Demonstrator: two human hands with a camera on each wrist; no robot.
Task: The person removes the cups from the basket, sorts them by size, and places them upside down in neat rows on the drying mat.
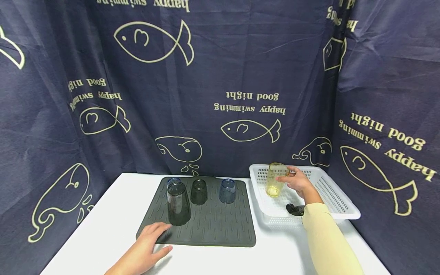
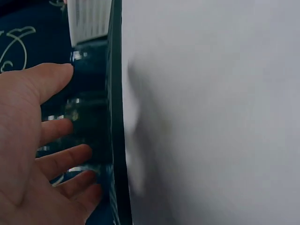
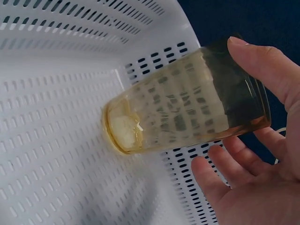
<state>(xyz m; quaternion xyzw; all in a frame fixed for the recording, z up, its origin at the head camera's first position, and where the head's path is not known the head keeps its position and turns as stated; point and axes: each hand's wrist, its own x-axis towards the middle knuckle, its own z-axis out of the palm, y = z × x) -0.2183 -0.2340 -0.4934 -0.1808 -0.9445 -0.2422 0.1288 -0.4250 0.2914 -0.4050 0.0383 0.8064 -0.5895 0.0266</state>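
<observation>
My right hand [image 1: 298, 182] grips a clear yellow drinking glass [image 1: 276, 179] near its mouth, thumb on one side and fingers on the other. The glass leans, with its thick base down inside the white plastic basket [image 1: 338, 191], as the right wrist view also shows. By the near left corner of the dark grey drying mat [image 1: 220, 229], my left hand [image 1: 142, 248] rests with fingers spread, holding nothing. Just beyond its fingertips stands a tall dark glass [image 1: 179, 208], narrow end up.
Behind the tall glass, a blue glass [image 1: 173, 180] is mostly hidden. A shorter dark glass [image 1: 199, 193] and another blue glass [image 1: 227, 191] stand on the mat. Dark fish-print curtains [image 1: 220, 76] enclose the white table [image 1: 106, 214] at the back and sides.
</observation>
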